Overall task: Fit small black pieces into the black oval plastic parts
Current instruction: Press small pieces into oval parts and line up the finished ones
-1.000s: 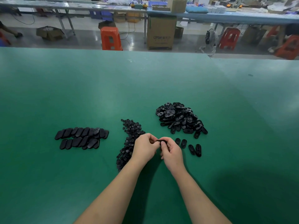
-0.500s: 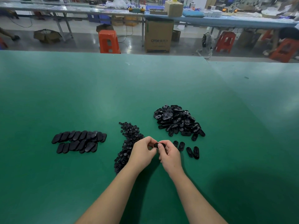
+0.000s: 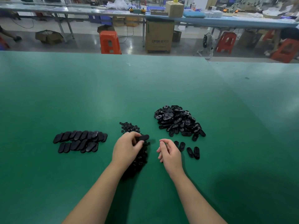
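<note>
Nearest on the green tabletop (image 3: 48,183): left hand (image 3: 125,148), fingers curled round one oval part (image 3: 143,137), above the strip of small pieces (image 3: 139,160). Right hand (image 3: 169,152), beside it, loosely curled, holding nothing. Just right of that hand: four loose ovals (image 3: 188,149). Left of the left hand: laid-out rows of ovals (image 3: 79,140). Beyond the right hand: heaped ovals (image 3: 178,121). Handling, judged: light, stiff, smooth plastic; pinch by the long edges.

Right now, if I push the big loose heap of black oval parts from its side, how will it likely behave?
The heap of oval parts would probably spread and slide apart rather than move as one, since the pieces lie loosely tumbled. Each piece looks small, stiff and light. Their flat shape suggests they would slide on the green table, not roll.
</note>
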The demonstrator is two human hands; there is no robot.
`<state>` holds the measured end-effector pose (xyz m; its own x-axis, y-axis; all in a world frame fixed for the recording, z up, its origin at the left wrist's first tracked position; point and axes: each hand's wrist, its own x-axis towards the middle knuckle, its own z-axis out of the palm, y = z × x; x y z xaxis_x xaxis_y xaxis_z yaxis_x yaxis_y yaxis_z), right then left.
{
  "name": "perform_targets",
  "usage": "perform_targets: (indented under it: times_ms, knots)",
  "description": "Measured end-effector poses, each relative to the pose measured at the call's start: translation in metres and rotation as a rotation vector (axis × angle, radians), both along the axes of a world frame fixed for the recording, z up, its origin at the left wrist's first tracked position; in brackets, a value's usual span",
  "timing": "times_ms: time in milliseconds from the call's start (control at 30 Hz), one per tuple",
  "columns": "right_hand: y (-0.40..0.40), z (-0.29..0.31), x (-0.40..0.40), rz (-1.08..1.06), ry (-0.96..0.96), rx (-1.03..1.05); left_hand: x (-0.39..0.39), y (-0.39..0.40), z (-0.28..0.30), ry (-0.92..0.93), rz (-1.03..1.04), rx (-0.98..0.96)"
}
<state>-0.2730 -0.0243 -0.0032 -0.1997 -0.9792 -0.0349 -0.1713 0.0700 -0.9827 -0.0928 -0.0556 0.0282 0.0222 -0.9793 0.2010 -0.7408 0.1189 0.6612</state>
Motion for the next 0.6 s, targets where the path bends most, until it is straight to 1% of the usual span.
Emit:
perform_targets:
  times_ms: [133,400,600]
  knots:
    - [0.001,0.001,0.000,0.016,0.024,0.010,0.051,-0.005,0.000,0.021,0.164,0.015]
    - [0.001,0.000,0.001,0.020,0.062,0.009,0.154,0.007,-0.016,0.073,0.580,0.045]
    - [0.001,-0.001,0.001,0.015,0.091,0.004,0.197,0.026,-0.024,0.060,0.739,0.105]
